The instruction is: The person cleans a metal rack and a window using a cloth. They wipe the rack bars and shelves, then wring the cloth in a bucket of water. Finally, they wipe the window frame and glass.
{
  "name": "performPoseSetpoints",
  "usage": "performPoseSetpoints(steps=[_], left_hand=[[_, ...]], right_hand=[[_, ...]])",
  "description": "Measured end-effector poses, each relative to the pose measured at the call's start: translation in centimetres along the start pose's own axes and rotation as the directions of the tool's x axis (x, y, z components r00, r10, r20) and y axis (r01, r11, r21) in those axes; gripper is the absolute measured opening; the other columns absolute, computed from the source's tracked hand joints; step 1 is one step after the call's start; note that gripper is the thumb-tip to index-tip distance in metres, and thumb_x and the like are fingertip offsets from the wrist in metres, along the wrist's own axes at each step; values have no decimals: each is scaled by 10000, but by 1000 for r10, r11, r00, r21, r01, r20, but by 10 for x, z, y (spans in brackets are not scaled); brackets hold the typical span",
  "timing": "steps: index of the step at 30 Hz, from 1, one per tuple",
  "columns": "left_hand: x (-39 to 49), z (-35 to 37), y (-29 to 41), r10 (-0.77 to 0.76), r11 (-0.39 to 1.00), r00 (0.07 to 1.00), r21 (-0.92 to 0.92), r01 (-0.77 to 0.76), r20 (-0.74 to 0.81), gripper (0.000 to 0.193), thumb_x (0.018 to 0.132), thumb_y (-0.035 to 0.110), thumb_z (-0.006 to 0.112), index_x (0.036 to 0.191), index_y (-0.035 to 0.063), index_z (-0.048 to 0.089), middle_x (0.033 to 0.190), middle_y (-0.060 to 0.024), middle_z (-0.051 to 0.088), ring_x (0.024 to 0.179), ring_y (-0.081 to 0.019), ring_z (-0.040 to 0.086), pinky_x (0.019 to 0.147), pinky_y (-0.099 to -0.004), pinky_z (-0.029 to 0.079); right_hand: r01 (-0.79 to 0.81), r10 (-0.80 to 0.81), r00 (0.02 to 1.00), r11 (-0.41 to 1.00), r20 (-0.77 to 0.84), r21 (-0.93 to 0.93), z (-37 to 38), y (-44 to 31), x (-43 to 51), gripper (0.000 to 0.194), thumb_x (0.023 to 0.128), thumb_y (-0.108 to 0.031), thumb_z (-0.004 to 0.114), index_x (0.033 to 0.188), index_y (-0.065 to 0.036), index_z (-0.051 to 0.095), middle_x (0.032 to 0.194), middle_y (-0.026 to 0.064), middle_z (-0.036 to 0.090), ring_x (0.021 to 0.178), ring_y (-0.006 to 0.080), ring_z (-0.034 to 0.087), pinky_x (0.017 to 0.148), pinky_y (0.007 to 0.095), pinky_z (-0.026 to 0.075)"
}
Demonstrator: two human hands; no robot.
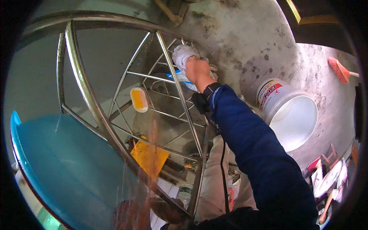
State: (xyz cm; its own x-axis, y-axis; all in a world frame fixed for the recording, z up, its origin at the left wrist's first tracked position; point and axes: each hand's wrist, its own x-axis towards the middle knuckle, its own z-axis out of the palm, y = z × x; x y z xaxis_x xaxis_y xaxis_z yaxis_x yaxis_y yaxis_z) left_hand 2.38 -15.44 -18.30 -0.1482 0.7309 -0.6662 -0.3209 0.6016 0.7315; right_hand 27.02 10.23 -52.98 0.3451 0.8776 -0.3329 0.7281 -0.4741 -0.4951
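Observation:
My right hand (197, 69) reaches forward from a dark blue sleeve, with a black band at the wrist. Its fingers are bunched in a greyish-white cloth (184, 54), whether rag or glove I cannot tell. More grey fabric shows on the hand's other side. The hand is at the far end of a stainless-steel tube frame (179, 83), beside its thin crossbars. Directly below lies a blue-and-white plastic packet or cloth (184, 78), partly hidden by my wrist. My left hand is out of view.
A white plastic bucket (293, 120) bearing print lies tilted at right on stained concrete (247, 37). A blue curved panel (72, 161) fills the lower left. An orange sheet (150, 156) and yellow-topped container (139, 99) sit by the bars. A red broom (339, 70) lies far right.

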Motion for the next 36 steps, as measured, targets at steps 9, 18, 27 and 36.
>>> performPoseSetpoints(steps=[9,18,27,36], left_hand=[[6,6,2,-15,1000,994,-9,14,-108,316,931,342,477,737,95,441,482,-38,387,331,-152,287,306,-279,298],[6,0,3,-40,999,986,21,44,-164,401,940,423,413,686,113,417,437,-21,317,312,-146,259,300,-280,285],[3,1,7,19,1000,980,5,-19,-196,359,939,397,407,711,121,417,443,-18,317,311,-143,270,298,-279,284],[11,11,6,84,994,968,86,-65,-237,318,939,372,402,735,129,417,450,-15,316,311,-140,281,295,-278,283]], right_hand=[[267,-207,908,956,365,-121,-3,20,-94,84,713,-128,573,773,-80,607,759,94,649,689,274,645,568,362,509],[519,-381,781,836,-494,176,-30,-68,-36,162,869,-119,485,719,-57,486,732,102,497,723,279,492,658,346,412],[484,-428,806,874,-409,38,90,-78,34,118,747,-215,542,798,-118,588,807,84,523,821,291,498,697,438,320],[400,-489,863,815,-127,-420,36,-29,-19,123,733,-174,548,805,-146,644,834,83,531,825,281,489,602,401,383]])
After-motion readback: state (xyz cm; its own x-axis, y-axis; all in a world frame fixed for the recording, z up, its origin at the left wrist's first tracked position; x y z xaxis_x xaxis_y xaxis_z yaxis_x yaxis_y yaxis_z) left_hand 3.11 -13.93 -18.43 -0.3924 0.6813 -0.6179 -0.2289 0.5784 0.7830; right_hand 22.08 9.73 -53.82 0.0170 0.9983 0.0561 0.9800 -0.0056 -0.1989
